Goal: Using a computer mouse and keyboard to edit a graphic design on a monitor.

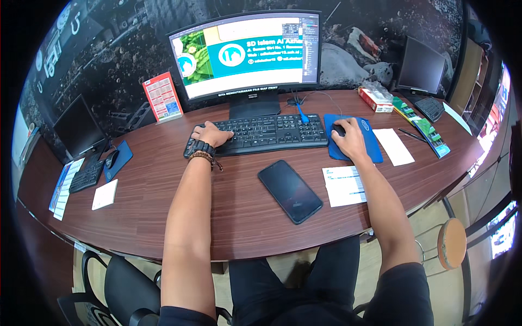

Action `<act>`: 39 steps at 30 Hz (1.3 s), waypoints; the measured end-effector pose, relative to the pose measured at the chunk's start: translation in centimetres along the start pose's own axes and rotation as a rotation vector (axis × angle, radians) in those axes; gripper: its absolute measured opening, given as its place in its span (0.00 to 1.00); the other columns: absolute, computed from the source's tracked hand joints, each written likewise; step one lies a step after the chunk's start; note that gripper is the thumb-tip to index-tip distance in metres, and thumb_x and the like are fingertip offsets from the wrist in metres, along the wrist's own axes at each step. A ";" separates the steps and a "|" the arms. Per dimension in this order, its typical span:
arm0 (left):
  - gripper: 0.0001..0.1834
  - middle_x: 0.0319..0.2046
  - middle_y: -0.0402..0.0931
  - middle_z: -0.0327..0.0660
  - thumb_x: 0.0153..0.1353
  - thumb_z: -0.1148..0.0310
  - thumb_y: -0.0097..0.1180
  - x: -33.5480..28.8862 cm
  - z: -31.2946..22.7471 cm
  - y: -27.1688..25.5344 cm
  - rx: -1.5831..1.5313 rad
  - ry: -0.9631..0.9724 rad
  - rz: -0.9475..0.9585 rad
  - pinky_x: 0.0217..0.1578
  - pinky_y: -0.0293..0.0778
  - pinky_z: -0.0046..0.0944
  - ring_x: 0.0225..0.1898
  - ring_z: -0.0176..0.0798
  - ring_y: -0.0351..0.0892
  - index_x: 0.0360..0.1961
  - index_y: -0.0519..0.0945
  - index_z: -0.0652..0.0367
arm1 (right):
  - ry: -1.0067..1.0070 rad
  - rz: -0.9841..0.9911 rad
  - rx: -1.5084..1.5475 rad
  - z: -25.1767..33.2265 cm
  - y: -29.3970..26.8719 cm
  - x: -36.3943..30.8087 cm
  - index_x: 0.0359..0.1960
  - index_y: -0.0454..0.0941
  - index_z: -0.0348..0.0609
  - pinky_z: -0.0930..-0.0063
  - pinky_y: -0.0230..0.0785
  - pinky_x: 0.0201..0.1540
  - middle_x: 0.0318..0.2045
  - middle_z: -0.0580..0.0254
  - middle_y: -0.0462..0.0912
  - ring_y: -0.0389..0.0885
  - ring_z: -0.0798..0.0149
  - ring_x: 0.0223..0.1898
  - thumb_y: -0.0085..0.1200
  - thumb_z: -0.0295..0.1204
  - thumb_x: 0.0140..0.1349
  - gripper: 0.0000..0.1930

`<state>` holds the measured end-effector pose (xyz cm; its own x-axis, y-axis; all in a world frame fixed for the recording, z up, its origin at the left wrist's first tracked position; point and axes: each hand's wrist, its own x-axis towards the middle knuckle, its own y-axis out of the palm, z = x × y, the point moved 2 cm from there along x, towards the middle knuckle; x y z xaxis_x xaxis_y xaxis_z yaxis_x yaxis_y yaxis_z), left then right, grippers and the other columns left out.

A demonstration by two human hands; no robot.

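My left hand (211,136) rests on the left end of a black keyboard (261,133), its fingers spread over the keys and a dark watch and beaded bracelet at the wrist. My right hand (350,138) curls over a black mouse (339,130) on a blue mouse pad (371,142). Behind the keyboard stands a curved monitor (244,54) showing a green and white design in an editing program. A black smartphone (291,191) lies face up in front of the keyboard. Partly under my right forearm is a printed paper slip (342,186).
A red desk calendar (163,98) stands left of the monitor. To the right lie a red and white box (375,100), a white sheet (394,146), a pen (412,135) and a green printed strip (421,127). Further monitors (79,127) stand at both ends; an office chair (128,288) is below left.
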<state>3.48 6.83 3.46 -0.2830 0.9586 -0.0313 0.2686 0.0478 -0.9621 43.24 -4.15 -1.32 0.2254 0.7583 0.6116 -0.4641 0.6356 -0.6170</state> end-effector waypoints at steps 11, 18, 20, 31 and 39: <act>0.58 0.71 0.48 0.66 0.50 0.38 0.67 0.2 -0.5 0.2 -0.046 0.011 0.112 0.69 0.53 0.62 0.74 0.67 0.45 0.74 0.56 0.60 | 0.010 0.004 -0.009 -0.2 -0.2 0.1 0.49 0.83 0.43 0.55 0.73 0.56 0.51 0.47 0.77 0.80 0.43 0.51 0.61 0.35 0.56 0.19; 0.57 0.69 0.56 0.65 0.47 0.37 0.68 -0.5 -0.6 0.3 -0.015 0.005 -0.007 0.67 0.59 0.57 0.70 0.67 0.56 0.71 0.62 0.60 | -0.006 0.033 0.008 -0.1 -0.4 0.1 0.49 0.83 0.42 0.56 0.72 0.57 0.51 0.48 0.77 0.80 0.44 0.52 0.61 0.35 0.56 0.19; 0.58 0.69 0.55 0.65 0.47 0.35 0.68 -0.2 -0.1 0.5 -0.010 0.000 -0.011 0.67 0.59 0.59 0.71 0.68 0.54 0.72 0.60 0.61 | -0.031 0.057 0.035 0.4 -0.3 0.0 0.49 0.83 0.42 0.56 0.72 0.57 0.52 0.48 0.77 0.80 0.44 0.52 0.61 0.35 0.56 0.19; 0.67 0.68 0.56 0.67 0.44 0.24 0.63 -2.7 4.8 1.0 -0.122 0.125 -0.113 0.68 0.51 0.64 0.72 0.68 0.51 0.74 0.56 0.61 | -0.045 0.122 0.063 0.4 -0.4 0.2 0.50 0.83 0.43 0.58 0.70 0.59 0.53 0.50 0.77 0.78 0.46 0.54 0.61 0.37 0.58 0.20; 0.67 0.67 0.57 0.68 0.44 0.24 0.64 -2.5 5.6 1.6 -0.095 0.171 -0.120 0.68 0.52 0.62 0.71 0.68 0.53 0.74 0.57 0.63 | -0.054 0.100 0.022 0.6 -0.2 0.1 0.50 0.83 0.42 0.58 0.71 0.58 0.52 0.49 0.77 0.78 0.46 0.53 0.61 0.36 0.57 0.20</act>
<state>-0.53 2.96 0.51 -0.1607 0.9776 0.1362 0.3299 0.1833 -0.9261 42.87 -4.31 -0.83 0.1310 0.8084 0.5739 -0.5005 0.5536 -0.6656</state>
